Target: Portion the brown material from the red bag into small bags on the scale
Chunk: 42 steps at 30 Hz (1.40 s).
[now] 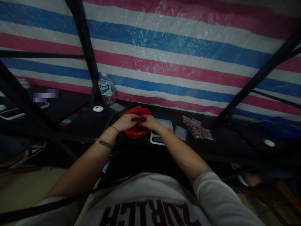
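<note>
Red bag (141, 110): my left grip (128, 121) and right grip (150, 122) pinch a brown clump (138, 119) at its mouth.
Scale (168, 125): partly behind my right forearm (178, 149), packets (197, 129) beyond.
Bottle (107, 91): back left.
Worktop (78, 126): black, before striped sheeting (164, 59).

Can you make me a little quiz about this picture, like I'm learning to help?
1. True or false: the filled packets lie to the right of the white scale.
2. The plastic bottle near the striped sheet is: A) lying on its side, B) standing upright, C) upside down.
3. Fill in the colour: the left hand and right hand are at the ____ bag.

Key: 1. true; 2. B; 3. red
</note>
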Tool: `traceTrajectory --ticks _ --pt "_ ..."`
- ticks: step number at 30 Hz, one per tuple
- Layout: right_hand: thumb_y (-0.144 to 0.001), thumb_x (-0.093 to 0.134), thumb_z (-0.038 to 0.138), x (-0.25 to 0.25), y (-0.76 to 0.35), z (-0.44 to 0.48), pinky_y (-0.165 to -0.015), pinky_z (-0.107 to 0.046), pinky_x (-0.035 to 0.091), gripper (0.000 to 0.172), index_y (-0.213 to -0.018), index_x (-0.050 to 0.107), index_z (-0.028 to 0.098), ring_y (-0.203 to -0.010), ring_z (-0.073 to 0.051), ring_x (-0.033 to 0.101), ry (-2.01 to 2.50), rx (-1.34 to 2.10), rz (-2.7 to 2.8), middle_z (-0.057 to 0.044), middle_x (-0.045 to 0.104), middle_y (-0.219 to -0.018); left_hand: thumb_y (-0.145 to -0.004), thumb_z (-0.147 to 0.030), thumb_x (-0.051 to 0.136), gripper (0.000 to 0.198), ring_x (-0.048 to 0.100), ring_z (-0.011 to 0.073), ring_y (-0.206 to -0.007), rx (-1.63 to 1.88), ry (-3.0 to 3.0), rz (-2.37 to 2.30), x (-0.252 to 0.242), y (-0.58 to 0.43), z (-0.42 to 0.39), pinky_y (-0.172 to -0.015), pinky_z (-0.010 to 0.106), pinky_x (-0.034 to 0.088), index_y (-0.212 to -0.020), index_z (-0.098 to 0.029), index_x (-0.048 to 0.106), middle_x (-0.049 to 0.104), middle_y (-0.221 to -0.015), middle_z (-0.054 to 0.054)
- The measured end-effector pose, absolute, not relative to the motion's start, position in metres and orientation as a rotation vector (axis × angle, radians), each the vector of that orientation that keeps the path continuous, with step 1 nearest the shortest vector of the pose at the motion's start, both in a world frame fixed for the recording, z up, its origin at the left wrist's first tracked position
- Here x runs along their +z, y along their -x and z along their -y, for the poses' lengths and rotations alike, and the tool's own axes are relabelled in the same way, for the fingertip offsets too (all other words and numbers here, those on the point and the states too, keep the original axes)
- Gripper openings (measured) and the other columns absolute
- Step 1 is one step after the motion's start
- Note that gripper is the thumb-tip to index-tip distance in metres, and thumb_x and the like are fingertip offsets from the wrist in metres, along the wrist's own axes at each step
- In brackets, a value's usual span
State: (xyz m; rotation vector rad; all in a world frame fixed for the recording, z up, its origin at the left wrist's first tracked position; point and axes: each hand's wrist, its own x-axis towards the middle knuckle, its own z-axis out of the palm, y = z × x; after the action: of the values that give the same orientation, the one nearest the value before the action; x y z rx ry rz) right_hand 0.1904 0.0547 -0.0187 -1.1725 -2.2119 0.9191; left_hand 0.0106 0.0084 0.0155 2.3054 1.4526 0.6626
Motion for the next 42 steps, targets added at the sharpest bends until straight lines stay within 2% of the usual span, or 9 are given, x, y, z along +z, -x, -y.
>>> traceTrajectory --ticks 9,15,23,27,32,37,42 --pt "-0.068 0.073 0.020 -0.015 -0.187 -0.049 -0.076 -0.027 0.048 0.035 -0.102 0.065 0.017 -0.080 -0.015 0.063 1.149 0.819 2.211 -0.003 0.069 -0.090 -0.079 -0.024 0.051 0.034 0.064 0.0198 -0.098 0.694 -2.304 -1.480 0.015 -0.010 -0.011 -0.089 0.028 0.048 -0.106 -0.019 0.071 0.071 -0.107 0.004" --pt "-0.066 0.074 0.021 -0.010 -0.202 -0.045 -0.083 -0.028 0.048 0.039 -0.104 0.065 0.017 -0.090 -0.016 0.063 1.165 0.788 2.124 -0.004 0.068 -0.100 -0.077 -0.016 0.045 0.039 0.063 0.0176 -0.102 0.825 -2.264 -1.597 0.020 -0.010 -0.008 -0.095 0.026 0.046 -0.107 -0.020 0.070 0.070 -0.111 0.002" --pt "-0.070 0.071 0.027 0.005 -0.267 -0.037 -0.084 -0.030 0.046 0.035 -0.103 0.066 0.017 -0.092 -0.017 0.062 1.245 0.607 2.063 -0.006 0.068 -0.101 -0.076 -0.014 0.043 0.039 0.065 0.0218 -0.099 0.496 -2.450 -1.675 0.021 -0.012 -0.009 -0.097 0.029 0.045 -0.099 -0.019 0.074 0.072 -0.105 0.006" --pt "-0.069 0.072 0.030 -0.003 -0.300 -0.038 -0.086 -0.031 0.045 0.031 -0.097 0.067 0.016 -0.093 -0.018 0.061 1.407 0.401 2.035 -0.007 0.068 -0.100 -0.075 -0.014 0.043 0.040 0.065 0.0222 -0.099 0.482 -2.463 -1.669 0.021 -0.016 -0.007 -0.094 0.029 0.046 -0.098 -0.019 0.075 0.073 -0.104 0.006" --pt "-0.070 0.072 0.035 -0.018 -0.314 -0.037 -0.091 -0.036 0.043 0.040 -0.103 0.065 0.016 -0.100 -0.022 0.060 1.652 0.335 2.025 -0.010 0.066 -0.106 -0.073 -0.013 0.043 0.041 0.065 0.0198 -0.098 0.425 -2.503 -1.674 0.019 -0.022 -0.005 -0.094 0.025 0.045 -0.098 -0.020 0.075 0.073 -0.104 0.005" --pt "-0.072 0.070 0.039 -0.010 -0.329 -0.032 -0.098 -0.037 0.040 0.058 -0.122 0.056 0.015 -0.114 -0.023 0.054 1.599 0.333 2.033 -0.013 0.058 -0.124 -0.075 -0.013 0.042 0.042 0.064 0.0185 -0.101 0.306 -2.530 -1.714 0.017 -0.020 -0.008 -0.093 0.024 0.045 -0.102 -0.020 0.074 0.072 -0.107 0.004" --pt "-0.081 0.061 0.030 -0.003 -0.367 -0.022 -0.099 -0.032 0.040 0.041 -0.119 0.060 0.014 -0.114 -0.022 0.055 1.654 0.301 2.163 -0.012 0.062 -0.121 -0.083 -0.026 0.044 0.036 0.063 0.0200 -0.100 0.192 -2.592 -1.586 0.012 -0.018 -0.011 -0.091 0.027 0.046 -0.105 -0.019 0.071 0.070 -0.110 0.007"
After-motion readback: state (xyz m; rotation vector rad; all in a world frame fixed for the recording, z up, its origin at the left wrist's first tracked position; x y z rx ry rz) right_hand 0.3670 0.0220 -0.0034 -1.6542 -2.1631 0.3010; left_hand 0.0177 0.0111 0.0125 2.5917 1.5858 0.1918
